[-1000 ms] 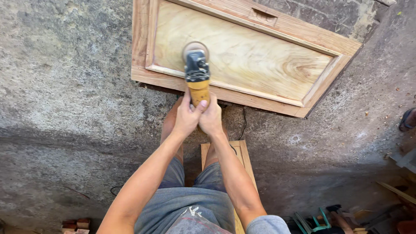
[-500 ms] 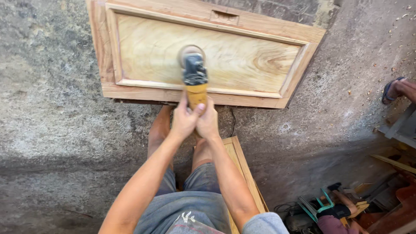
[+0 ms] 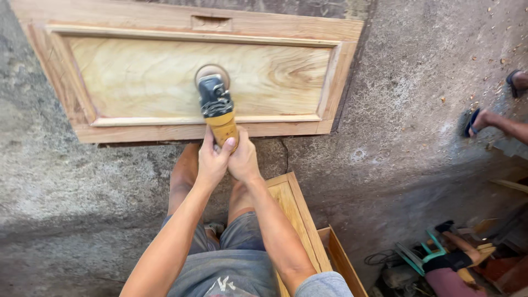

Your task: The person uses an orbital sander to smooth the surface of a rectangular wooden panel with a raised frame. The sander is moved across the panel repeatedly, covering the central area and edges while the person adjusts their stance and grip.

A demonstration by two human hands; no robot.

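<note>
Left hand (image 3: 212, 159) was wrapped tight around the yellow grip of the grinder (image 3: 216, 107), thumb laid up along the handle. Right hand (image 3: 243, 159) was closed on the same grip from the other side, knuckles touching the left hand. Both forearms ran down toward the camera.

Grinder pointed away from the body, dark head forward, its round disc flat against the panel (image 3: 165, 77). Disc sat near the middle of the panel's pale recessed field, just above the lower moulding.

Panel lay flat on the concrete floor (image 3: 66, 187), a framed wooden piece with a darker border and a small rectangular notch in its far rail.

Person's bare knees showed below the hands, grey shorts nearer the camera. A narrow wooden frame (image 3: 294, 214) lay by the right leg, with an open box just beside it.

Far right: another person's foot (image 3: 484, 118) in a sandal on the floor. Lower right corner held tools, one green, hard to tell apart.
</note>
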